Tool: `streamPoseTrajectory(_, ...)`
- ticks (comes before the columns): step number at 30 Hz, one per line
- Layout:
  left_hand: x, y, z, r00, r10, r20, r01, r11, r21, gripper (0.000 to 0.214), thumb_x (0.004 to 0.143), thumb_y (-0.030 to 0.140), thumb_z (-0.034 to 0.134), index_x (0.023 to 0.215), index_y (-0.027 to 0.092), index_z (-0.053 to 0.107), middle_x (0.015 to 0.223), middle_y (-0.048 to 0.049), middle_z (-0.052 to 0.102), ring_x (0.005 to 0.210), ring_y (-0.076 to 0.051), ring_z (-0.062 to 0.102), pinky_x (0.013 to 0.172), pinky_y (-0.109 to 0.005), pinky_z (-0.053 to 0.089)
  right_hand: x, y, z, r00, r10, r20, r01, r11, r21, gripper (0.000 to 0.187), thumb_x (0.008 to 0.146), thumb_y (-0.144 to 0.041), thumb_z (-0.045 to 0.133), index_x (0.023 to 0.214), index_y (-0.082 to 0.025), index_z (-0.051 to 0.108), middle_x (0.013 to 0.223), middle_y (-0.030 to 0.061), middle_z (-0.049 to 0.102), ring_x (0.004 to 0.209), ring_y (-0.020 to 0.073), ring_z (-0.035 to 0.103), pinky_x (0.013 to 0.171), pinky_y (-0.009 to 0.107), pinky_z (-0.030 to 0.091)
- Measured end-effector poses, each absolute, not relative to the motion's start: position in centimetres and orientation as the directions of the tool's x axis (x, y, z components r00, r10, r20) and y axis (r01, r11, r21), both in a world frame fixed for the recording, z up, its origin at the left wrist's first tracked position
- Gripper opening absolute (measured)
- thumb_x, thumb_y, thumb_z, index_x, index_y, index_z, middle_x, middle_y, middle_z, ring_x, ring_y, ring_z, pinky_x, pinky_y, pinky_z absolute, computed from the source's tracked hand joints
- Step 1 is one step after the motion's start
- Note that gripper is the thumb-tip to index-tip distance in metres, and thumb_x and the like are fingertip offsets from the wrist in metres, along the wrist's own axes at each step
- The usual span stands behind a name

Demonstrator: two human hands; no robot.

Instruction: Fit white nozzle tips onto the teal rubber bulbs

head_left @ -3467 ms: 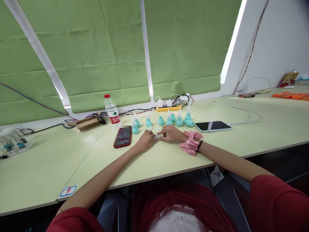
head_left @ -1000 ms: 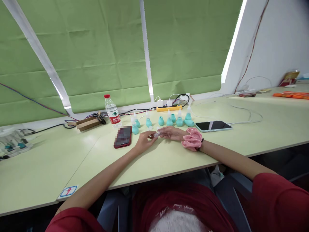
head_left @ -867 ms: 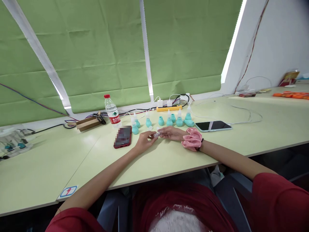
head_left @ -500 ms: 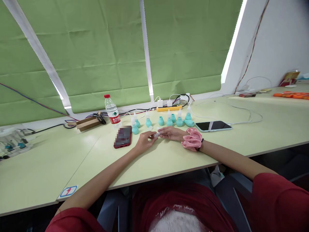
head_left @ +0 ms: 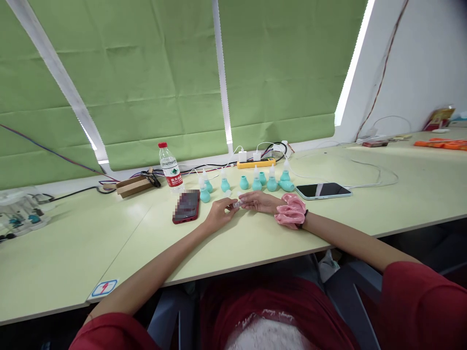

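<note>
Here, both hands [head_left: 219,212] [head_left: 258,201] in a pinch on clear piece [head_left: 237,204], 农夫山泉 bottle [head_left: 171,170] beyond.

On the bottle [head_left: 169,165], a red label [head_left: 175,182] shows white Chinese characters [head_left: 174,179] beginning 农夫山, with a smaller line beneath, too tiny to read; at the near edge of the table [head_left: 226,248], a white sticker [head_left: 104,288] bears a red mark [head_left: 105,288] inside a blue border, its figure unclear; across the dark red shirt [head_left: 229,296], white cursive lettering [head_left: 271,312] is illegible.
</note>
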State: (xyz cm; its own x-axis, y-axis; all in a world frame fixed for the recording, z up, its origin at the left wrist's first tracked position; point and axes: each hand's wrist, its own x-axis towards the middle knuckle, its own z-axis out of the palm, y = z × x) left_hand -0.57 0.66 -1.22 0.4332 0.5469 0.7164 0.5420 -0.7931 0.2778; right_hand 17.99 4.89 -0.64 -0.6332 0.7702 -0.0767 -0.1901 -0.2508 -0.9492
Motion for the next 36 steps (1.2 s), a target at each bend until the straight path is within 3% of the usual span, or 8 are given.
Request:
streamPoseTrajectory(9,-0.5,0.7,-1.3,0.44,0.54,0.718,0.542,-0.797,0.267,0.02,0.075,0.029,0.051,0.087,0.015,0.059,0.074,-0.0047,0.064,0.059,-0.011,0.058,0.051,-0.021,0.048,18.0,4.6,-0.4,-0.6,0.793,-0.109,-0.215,-0.291,-0.932,0.015,0.069,-0.002,0.056,0.081,-0.01,0.057,0.073,0.0027,0.061,0.058,0.0044,0.059,0.058,0.01,0.051)
streamPoseTrajectory(15,-0.4,0.5,-1.1,0.434,0.518,0.737,0.54,-0.805,0.248,0.021,0.075,0.03,0.05,0.087,0.015,0.059,0.074,-0.0049,0.064,0.058,-0.011,0.058,0.053,-0.022,0.048,17.8,4.3,-0.1,-0.592,0.799,-0.104,-0.2,-0.271,-0.942,0.011,0.073,-0.01,0.054,0.083,-0.012,0.058,0.073,0.0021,0.062,0.057,0.0049,0.058,0.056,0.011,0.051)
streamPoseTrajectory(26,-0.3,0.4,-1.2,0.429,0.549,0.718,0.534,-0.795,0.289,0.023,0.074,0.031,0.051,0.088,0.014,0.059,0.073,-0.0053,0.064,0.06,-0.011,0.058,0.053,-0.022,0.05,17.7,3.9,0.3,-0.562,0.821,-0.103,-0.203,-0.257,-0.945,0.016,0.066,-0.005,0.06,0.078,-0.014,0.054,0.064,-0.0006,0.059,0.05,0.0042,0.055,0.048,0.012,0.048)
streamPoseTrajectory(32,-1.0,1.1,0.0,0.431,0.583,0.689,0.597,-0.757,0.266,0.032,0.072,0.036,0.053,0.096,0.016,0.058,0.084,-0.0065,0.065,0.069,-0.015,0.059,0.062,-0.027,0.05,17.8,3.8,0.6,-0.463,0.886,0.036,-0.183,-0.055,-0.982,0.024,0.062,-0.019,0.066,0.083,-0.014,0.055,0.072,0.0029,0.062,0.052,0.0079,0.058,0.051,0.019,0.048)
streamPoseTrajectory(36,0.2,4.2,1.9,0.306,0.71,0.634,0.695,-0.622,0.36,0.028,0.074,0.03,0.048,0.094,0.015,0.06,0.071,-0.0037,0.065,0.059,-0.013,0.057,0.059,-0.026,0.048,17.7,3.7,1.2,-0.297,0.928,0.224,-0.149,0.186,-0.971,0.031,0.054,-0.024,0.071,0.079,-0.014,0.055,0.062,0.0001,0.06,0.05,0.0084,0.056,0.051,0.021,0.048)
